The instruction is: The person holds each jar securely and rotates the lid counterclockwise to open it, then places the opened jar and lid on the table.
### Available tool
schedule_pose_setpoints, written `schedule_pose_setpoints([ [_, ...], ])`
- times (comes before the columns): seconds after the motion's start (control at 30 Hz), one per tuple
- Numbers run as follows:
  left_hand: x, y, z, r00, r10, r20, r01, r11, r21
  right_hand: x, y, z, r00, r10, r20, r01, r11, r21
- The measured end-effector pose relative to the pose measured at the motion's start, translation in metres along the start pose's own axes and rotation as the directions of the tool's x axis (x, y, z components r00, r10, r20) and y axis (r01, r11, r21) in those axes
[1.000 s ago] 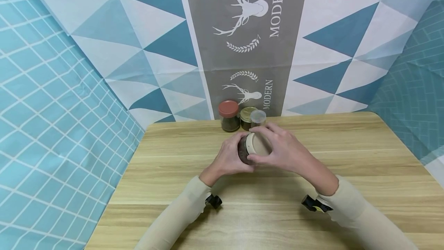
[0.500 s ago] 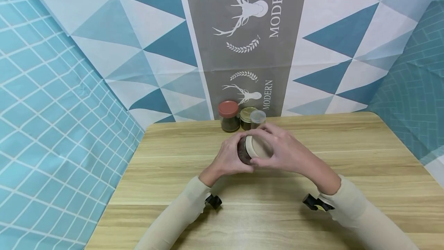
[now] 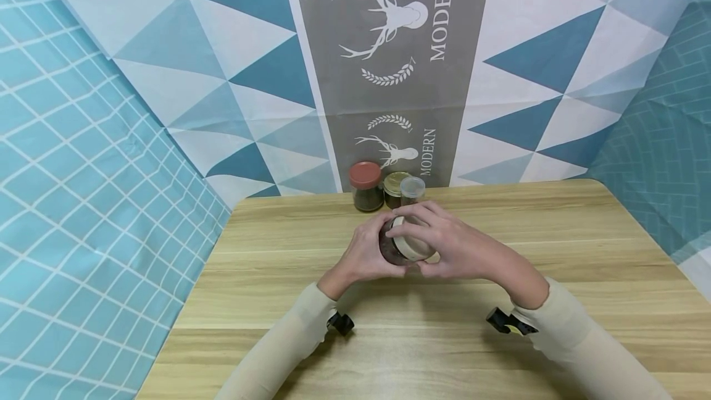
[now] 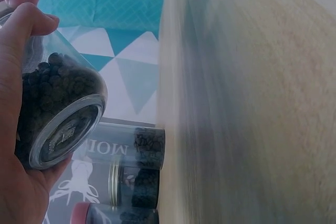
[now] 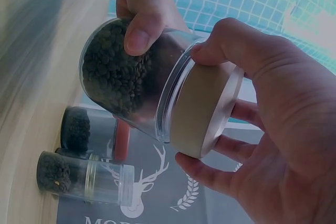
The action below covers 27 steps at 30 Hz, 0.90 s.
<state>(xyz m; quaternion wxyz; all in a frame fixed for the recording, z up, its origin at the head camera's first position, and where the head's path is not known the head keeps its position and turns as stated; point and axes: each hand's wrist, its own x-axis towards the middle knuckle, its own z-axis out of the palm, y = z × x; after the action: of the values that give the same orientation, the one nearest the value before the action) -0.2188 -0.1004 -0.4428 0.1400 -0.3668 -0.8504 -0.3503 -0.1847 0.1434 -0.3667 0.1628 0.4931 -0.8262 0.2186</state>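
Observation:
A glass jar [image 5: 113, 69] partly filled with dark, bean-like pieces is held tilted above the table. My left hand [image 3: 363, 253] wraps round its body, and the left thumb lies along the glass. On the jar's mouth sits a beige lid [image 5: 202, 108], which my right hand [image 3: 463, 245] grips by the rim with thumb and fingers spread around it. In the left wrist view, the jar's base [image 4: 68, 132] faces the camera, while the lid is mostly out of sight.
Behind the hands, by the patterned back wall, stand a red-lidded jar [image 3: 366, 189], a gold-lidded jar [image 3: 393, 184] and a slim clear-lidded jar [image 3: 413, 187], all with dark contents. They stand on the wooden table [image 3: 422, 350].
My right hand has turned and shifted its grip on the lid: its fingers reach further left over the rim and its thumb sits lower. The left hand keeps the jar nearly still.

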Motion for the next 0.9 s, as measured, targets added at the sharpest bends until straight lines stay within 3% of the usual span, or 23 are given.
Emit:
schedule_pose_setpoints([
  [0.9,-0.0012,-0.0007,-0.0007,0.999,-0.033,0.003,0.033,0.999,-0.018,-0.0037,0.0023,-0.0063,1.000,0.019,-0.001,-0.019,1.000,-0.016],
])
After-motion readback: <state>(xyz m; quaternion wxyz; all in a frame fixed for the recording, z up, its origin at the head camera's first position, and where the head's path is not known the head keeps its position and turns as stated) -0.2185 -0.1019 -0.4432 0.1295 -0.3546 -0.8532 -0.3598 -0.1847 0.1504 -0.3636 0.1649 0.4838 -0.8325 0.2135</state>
